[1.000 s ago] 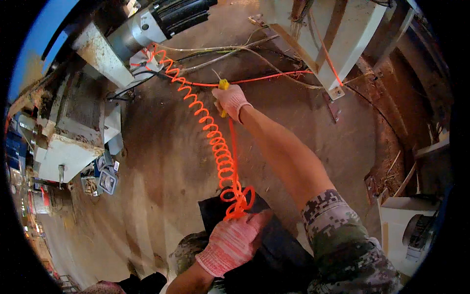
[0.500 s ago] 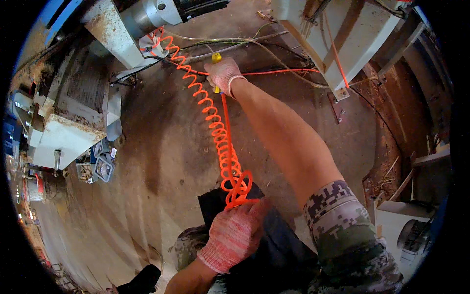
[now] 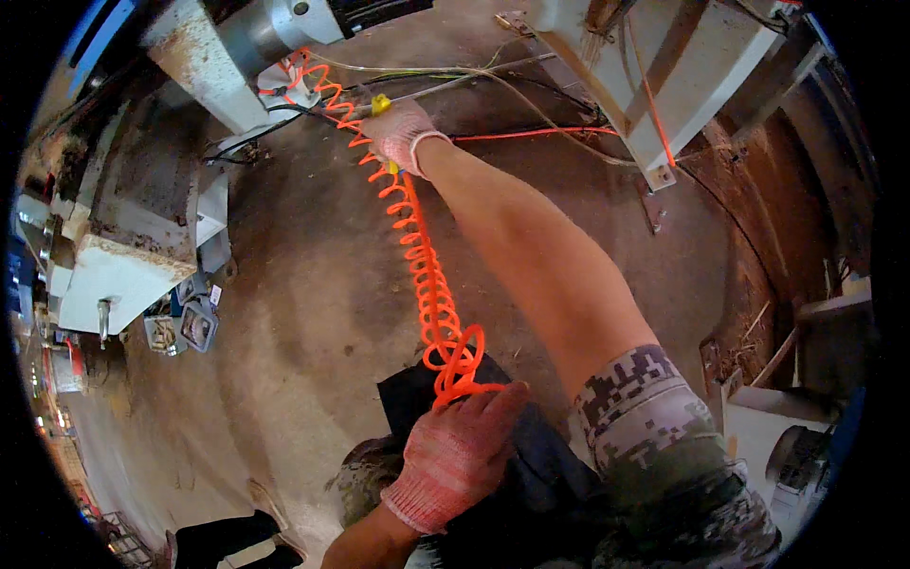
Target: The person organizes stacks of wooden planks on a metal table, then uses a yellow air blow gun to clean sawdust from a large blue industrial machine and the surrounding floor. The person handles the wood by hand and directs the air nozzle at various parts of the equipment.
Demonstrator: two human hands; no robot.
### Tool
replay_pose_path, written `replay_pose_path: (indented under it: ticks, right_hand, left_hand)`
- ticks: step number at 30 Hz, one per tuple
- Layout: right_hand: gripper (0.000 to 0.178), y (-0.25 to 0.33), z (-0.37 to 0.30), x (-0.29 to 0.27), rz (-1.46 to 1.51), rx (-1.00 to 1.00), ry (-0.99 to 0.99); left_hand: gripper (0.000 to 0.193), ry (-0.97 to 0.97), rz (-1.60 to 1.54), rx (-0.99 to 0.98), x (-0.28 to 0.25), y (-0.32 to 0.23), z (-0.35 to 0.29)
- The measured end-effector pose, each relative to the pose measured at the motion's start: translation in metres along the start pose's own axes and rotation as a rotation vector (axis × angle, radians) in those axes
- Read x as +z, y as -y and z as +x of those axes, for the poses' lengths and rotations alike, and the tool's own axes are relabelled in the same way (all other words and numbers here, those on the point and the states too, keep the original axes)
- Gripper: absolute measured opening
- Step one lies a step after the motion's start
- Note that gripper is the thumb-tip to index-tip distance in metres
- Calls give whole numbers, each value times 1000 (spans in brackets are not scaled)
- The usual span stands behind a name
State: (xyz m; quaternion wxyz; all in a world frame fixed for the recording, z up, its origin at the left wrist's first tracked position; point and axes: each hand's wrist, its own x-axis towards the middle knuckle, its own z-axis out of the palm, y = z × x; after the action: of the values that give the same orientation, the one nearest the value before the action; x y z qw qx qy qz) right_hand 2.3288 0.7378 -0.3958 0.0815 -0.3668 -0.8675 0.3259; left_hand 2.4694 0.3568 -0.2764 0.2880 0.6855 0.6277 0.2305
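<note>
Curled the gloved fingers of the right hand point(image 3: 398, 133) around a yellow tool point(image 3: 380, 104), leaving one yellow end poking out above the fist and another just below, with the middle hidden inside the grasp. Had that fist well out in front, near the upper part of an orange coiled hose point(image 3: 418, 268), with the coils passing just left of the knuckles; could not tell whether hose and fingers touched there. Folded the fingers of the left hand point(image 3: 450, 460) over the lower loops, well apart from the other fist, with a few loose rings bunched above the knuckles and one stretch of orange reaching across toward the fingertips. Saw a straight orange length point(image 3: 420, 220) run from just below the tool down over the coils toward the left fist. Noticed the far end of the hose at the upper left, beside a white machine leg point(image 3: 204, 71) and near a silver cylinder point(image 3: 284, 33). Found black material point(image 3: 406, 394) beyond the left fist, brown floor point(image 3: 313, 313) beneath the coils, and small containers point(image 3: 194, 322) off to the left.
</note>
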Motion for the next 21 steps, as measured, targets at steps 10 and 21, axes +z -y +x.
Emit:
replay_pose_path:
  ticks: [10,21]
  right_hand:
    - [33,-5,-12,-8,-612,-36,-123]
    - [37,-266,-392,58,1492,659,-570]
  left_hand:
    - [46,5,50,-42,3,3,-4]
    - [38,445,142,322,48,-6,9]
